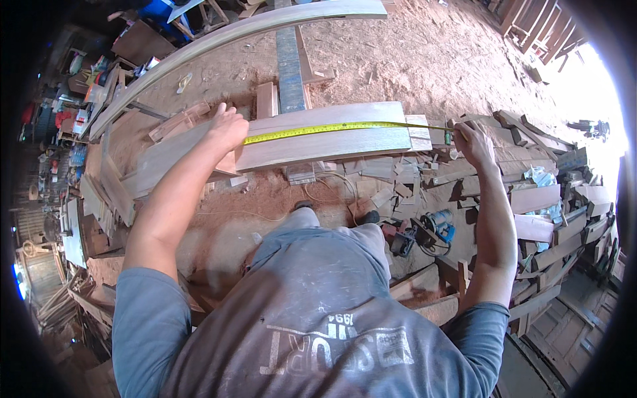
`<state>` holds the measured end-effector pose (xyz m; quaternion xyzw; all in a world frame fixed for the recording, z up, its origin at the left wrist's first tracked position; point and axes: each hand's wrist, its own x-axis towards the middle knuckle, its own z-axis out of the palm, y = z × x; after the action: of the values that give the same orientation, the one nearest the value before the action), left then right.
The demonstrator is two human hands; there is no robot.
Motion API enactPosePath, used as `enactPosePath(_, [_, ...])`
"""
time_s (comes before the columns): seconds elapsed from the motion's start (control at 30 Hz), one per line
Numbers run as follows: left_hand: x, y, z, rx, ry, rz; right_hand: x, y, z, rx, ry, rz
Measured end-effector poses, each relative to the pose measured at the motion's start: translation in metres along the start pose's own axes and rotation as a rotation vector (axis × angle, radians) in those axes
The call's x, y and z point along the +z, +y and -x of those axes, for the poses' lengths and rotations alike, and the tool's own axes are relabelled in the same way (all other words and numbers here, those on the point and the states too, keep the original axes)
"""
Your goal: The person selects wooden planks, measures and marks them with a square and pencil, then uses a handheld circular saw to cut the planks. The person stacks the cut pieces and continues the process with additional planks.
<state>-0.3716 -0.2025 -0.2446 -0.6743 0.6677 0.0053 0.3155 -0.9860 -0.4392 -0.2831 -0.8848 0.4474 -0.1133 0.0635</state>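
Observation:
A yellow tape measure blade point(318, 129) is stretched lengthwise over a pale wooden board point(352, 141). My left hand point(229, 129) is closed on the blade near the board's left part, with its fingertips partly hidden. Past the board's right end, my right hand point(474, 143) grips the other end of the tape measure, and a bit of its green and dark case shows under the fingers. The blade twists edge-on as it nears that hand. Another pale plank point(162, 156) lies under my left forearm.
A long plank point(232, 30) runs across the far left. Beyond the board stands a narrow blue-grey beam point(290, 69) on sawdust ground. Offcuts point(398, 174) litter the floor near my feet. A blue power tool point(438, 227) with a cord sits at right, beside stacked timber point(554, 232).

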Motion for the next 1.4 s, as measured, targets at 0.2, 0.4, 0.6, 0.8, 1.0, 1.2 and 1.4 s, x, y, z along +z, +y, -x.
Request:
enactPosePath(0.2, [-0.004,0.004,0.003,-0.017,-0.030,-0.016,0.009,0.005,-0.002,-0.027,0.039,0.027])
enactPosePath(0.4, [-0.003,0.003,0.007,-0.015,-0.052,-0.007,0.011,-0.004,-0.003,0.011,0.022,0.013])
enactPosePath(0.6, [-0.041,-0.008,0.013,0.012,0.056,0.095,-0.013,-0.023,0.022,0.056,0.059,-0.071])
enactPosePath(0.8, [-0.105,0.043,0.006,0.399,0.358,0.955,-0.019,-0.159,0.114,0.333,-0.015,-0.143])
enactPosePath(1.0, [-0.071,0.111,-0.014,0.374,0.342,0.665,-0.016,-0.292,0.253,1.171,-0.118,-0.559])
enactPosePath(1.2, [0.003,0.141,-0.036,0.278,0.443,0.544,-0.004,-0.404,0.416,1.771,-0.163,-0.414])
enactPosePath(1.4, [0.009,0.153,-0.018,0.285,0.506,0.482,0.032,-0.514,0.495,2.100,-0.217,-0.236])
